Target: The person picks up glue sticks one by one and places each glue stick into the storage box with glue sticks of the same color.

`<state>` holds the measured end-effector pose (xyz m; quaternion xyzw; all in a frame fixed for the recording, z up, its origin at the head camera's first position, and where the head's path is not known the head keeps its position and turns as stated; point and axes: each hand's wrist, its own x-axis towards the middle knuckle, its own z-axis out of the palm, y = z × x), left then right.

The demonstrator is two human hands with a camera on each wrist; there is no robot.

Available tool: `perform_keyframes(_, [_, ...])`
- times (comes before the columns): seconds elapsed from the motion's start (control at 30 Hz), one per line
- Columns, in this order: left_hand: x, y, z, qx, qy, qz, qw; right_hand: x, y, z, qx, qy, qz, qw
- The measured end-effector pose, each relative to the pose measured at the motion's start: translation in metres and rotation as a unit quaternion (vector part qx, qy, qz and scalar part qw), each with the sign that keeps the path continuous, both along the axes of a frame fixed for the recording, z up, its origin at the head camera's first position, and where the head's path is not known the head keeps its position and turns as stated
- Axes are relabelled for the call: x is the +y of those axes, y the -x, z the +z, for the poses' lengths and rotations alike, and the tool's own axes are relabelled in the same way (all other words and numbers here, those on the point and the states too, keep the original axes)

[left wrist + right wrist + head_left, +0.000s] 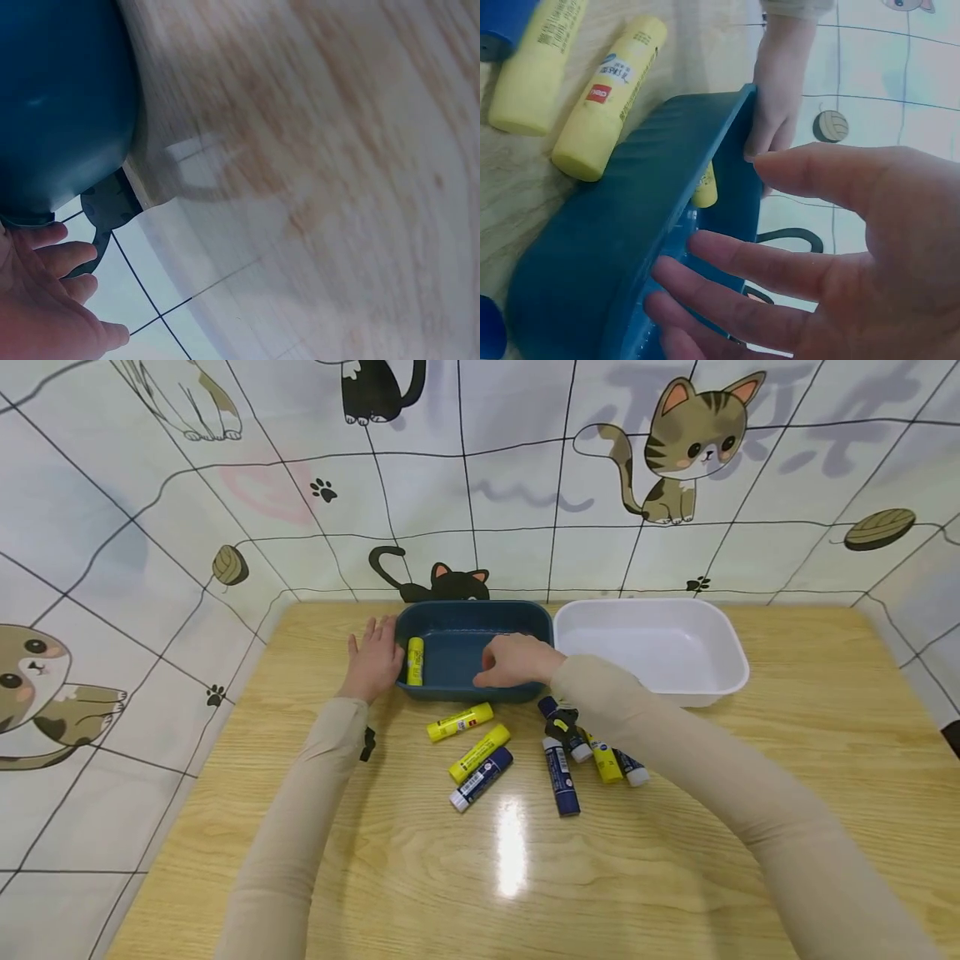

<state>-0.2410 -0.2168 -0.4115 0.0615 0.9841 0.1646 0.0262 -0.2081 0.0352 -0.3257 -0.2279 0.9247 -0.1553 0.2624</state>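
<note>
A dark blue bin (474, 693) stands at the back of the table with one yellow glue stick (415, 662) inside, near its left wall. Against the bin's left side rests my left hand (372, 662), fingers straight. My right hand (519, 661) is above the right part of the bin; in the right wrist view its fingers are spread, slightly bent, and hold nothing. In front of the bin lie two yellow glue sticks (460, 722) and a navy glue stick (481, 779). Several more navy and yellow glue sticks (561, 777) lie farther right, partly hidden by my right wrist.
A white bin (652, 647) stands directly right of the blue one, its front partly covered by my right sleeve (675, 735). Behind the wooden table (420, 877) hangs a cloth with cat drawings (517, 485).
</note>
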Motion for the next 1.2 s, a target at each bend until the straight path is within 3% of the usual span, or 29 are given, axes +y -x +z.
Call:
perform_keyframes(0.5, [-0.003,-0.001,0.003,-0.008,0.003,0.0,1.0,0.05,-0.027,0.007,0.015,0.088,-0.008,0.996])
perform_keyframes(1.2, [0.0,0.0,0.004,-0.007,0.011,-0.007,0.9999,0.113,-0.074,-0.011,0.013,0.087,0.005,0.996])
